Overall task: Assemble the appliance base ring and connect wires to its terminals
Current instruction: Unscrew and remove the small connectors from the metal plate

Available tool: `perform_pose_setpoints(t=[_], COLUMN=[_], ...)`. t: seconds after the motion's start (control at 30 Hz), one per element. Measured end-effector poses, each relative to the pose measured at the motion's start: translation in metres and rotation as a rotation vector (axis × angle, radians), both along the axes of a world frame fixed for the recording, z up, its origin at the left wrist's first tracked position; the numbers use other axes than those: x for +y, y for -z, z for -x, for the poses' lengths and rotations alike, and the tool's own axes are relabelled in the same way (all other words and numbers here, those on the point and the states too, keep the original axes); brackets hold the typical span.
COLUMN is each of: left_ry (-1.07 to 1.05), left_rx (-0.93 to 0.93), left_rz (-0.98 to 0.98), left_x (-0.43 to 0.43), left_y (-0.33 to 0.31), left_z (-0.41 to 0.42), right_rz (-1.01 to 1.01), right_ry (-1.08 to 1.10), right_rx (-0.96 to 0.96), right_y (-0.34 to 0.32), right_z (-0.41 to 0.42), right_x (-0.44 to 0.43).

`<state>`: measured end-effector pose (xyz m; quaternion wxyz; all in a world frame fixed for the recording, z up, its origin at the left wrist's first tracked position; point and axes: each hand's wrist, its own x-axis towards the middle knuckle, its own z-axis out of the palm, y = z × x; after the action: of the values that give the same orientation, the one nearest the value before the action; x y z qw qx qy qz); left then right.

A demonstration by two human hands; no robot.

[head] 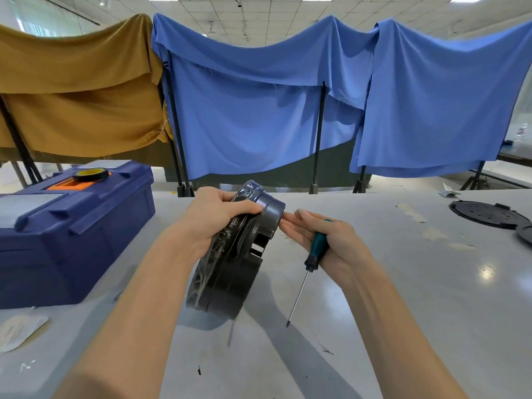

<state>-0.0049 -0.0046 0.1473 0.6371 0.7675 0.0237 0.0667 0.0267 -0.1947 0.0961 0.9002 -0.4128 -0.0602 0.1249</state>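
Head view looks down on a dark grey appliance base ring (pixel 230 280) held up on its edge over the pale surface (pixel 374 312), tilted, between the two hands. Whether its lower rim touches the surface cannot be told. The left hand (pixel 213 217) grips the ring's upper part, fingers curled over the rim and thumb laid on the lighter grey hub. The right hand (pixel 325 240), just right of the ring, clasps a teal-handled screwdriver (pixel 315 251) in its palm, shaft pointing down towards the surface, while its straighter fingertips touch the hub's side. A blue toolbox (pixel 72 234) stands at the left with a tape roll (pixel 90 174) on its lid. A black round cover (pixel 489 216) lies far right.
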Motion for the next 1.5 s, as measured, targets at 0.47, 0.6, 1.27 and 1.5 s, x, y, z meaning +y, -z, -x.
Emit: perform_pose_setpoints(t=[0.47, 0.6, 1.27, 1.5], left_ry=[-0.001, -0.004, 0.004, -0.005], left_rx=[0.03, 0.035, 0.032, 0.037], left_rz=[0.149, 0.144, 0.159, 0.143], left_x=[0.04, 0.044, 0.046, 0.047], left_y=[0.007, 0.008, 0.009, 0.009], left_z=[0.003, 0.005, 0.008, 0.006], right_rz=[0.29, 0.327, 0.405, 0.476], right_ry=[0.005, 0.006, 0.069, 0.103], right_rx=[-0.026, -0.071, -0.196, -0.21], right_y=[-0.004, -0.007, -0.012, -0.015], right_z=[-0.004, -0.004, -0.002, -0.003], right_x=[0.03, 0.041, 0.053, 0.053])
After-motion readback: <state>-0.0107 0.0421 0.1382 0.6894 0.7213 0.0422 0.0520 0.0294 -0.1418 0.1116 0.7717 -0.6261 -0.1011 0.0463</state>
